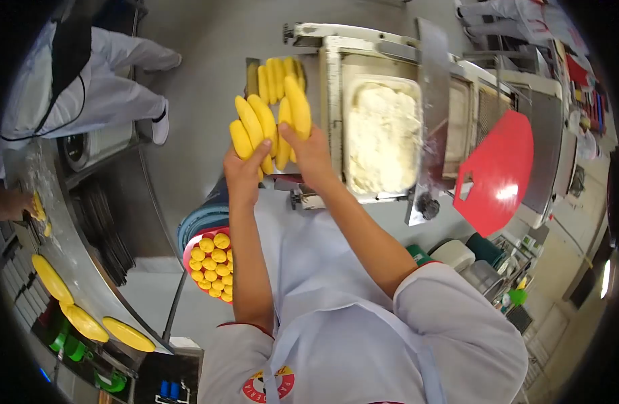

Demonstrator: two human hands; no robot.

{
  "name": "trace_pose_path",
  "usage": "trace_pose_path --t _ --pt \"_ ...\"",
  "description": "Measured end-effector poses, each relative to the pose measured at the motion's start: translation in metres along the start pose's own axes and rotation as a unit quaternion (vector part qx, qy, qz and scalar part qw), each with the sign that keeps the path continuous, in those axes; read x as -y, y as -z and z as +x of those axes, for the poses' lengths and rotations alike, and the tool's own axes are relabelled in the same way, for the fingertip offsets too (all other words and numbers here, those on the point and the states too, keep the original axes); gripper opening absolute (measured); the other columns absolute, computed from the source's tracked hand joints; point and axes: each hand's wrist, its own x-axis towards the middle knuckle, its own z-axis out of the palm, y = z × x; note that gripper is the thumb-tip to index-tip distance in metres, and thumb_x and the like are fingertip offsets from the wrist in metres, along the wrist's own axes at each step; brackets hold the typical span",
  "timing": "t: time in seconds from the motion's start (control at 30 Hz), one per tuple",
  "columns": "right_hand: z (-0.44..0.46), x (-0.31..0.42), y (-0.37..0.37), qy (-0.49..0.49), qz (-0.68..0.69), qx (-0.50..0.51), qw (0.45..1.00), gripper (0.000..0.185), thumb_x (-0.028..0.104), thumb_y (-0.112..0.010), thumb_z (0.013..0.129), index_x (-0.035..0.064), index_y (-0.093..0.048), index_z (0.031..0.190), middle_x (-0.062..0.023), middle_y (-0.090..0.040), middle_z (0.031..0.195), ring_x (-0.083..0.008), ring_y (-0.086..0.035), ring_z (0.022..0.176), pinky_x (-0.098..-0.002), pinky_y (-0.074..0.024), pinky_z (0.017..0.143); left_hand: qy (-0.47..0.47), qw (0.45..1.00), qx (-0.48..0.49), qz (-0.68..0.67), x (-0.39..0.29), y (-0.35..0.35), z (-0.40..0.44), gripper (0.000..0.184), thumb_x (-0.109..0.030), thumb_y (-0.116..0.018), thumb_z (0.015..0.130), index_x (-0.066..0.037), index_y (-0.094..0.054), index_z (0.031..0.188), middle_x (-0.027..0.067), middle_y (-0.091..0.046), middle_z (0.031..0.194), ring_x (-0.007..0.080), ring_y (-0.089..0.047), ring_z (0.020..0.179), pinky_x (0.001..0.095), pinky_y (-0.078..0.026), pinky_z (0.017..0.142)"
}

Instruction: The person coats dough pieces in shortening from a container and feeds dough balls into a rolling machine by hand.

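Observation:
Several yellow finger-shaped dough pieces (259,121) are fanned out between my two hands, in front of my body. My left hand (245,168) is closed round the lower ends of the pieces on the left. The pieces on the right, one long and raised (297,111), are gripped by my right hand (311,153). Just beyond my hands, a metal tray (253,79) holds more yellow pieces (274,75) in a row. Below my left forearm is a red container (189,250) with several rounded yellow pieces (215,262) standing in it.
A rectangular tub (350,145) of pale dough sits in a machine frame (331,108) at right. Beyond are a metal plate (435,101) and a red scraper sheet (501,172). A person (114,74) stands at left by a metal counter (97,269) with flat yellow dough pieces (52,277).

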Motion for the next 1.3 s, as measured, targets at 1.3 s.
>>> trace_pose_path --t 1.3 --pt "-0.034 0.153 0.224 0.355 -0.545 -0.056 0.757 0.031 0.014 -0.06 0.088 0.0075 -0.068 0.117 -0.024 -0.063 0.105 -0.041 -0.065 0.09 -0.0487 -0.0522 0.08 -0.383 0.78 0.009 0.495 0.004 -0.224 -0.062 0.011 -0.007 -0.061 0.083 0.001 -0.064 0.089 0.0224 -0.067 0.084 0.0413 -0.067 0.082 0.0495 -0.054 0.071"
